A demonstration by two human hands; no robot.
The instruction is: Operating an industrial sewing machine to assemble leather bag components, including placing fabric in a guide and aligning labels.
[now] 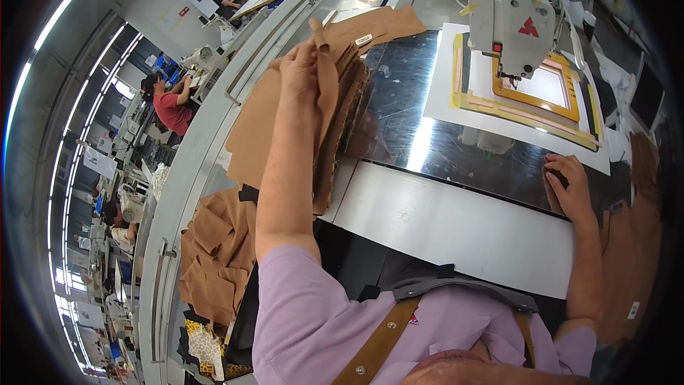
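My left hand [299, 71] is closed on the upper edge of a brown leather-like sheet [328, 82], which curls up above my fingers. That sheet lies over a thick stack of similar brown pieces [260, 117] left of the metal plate. At the plate's near right edge rests my right hand [568, 182], its fingers loosely bent and apart from the thumb, with nothing visible held. Beyond it, a sewing machine head [511, 18] stands over a yellow-orange frame [570, 103]. The frame lies on a white sheet [445, 96] with yellow tape strips.
A shiny metal plate [392, 100] spans the middle. More brown pieces lie behind the stack [395, 23], in a heap at lower left [214, 242] and at far right [620, 264]. A grey rail with handles [235, 85] runs along the left. A person in red [171, 110] sits farther off.
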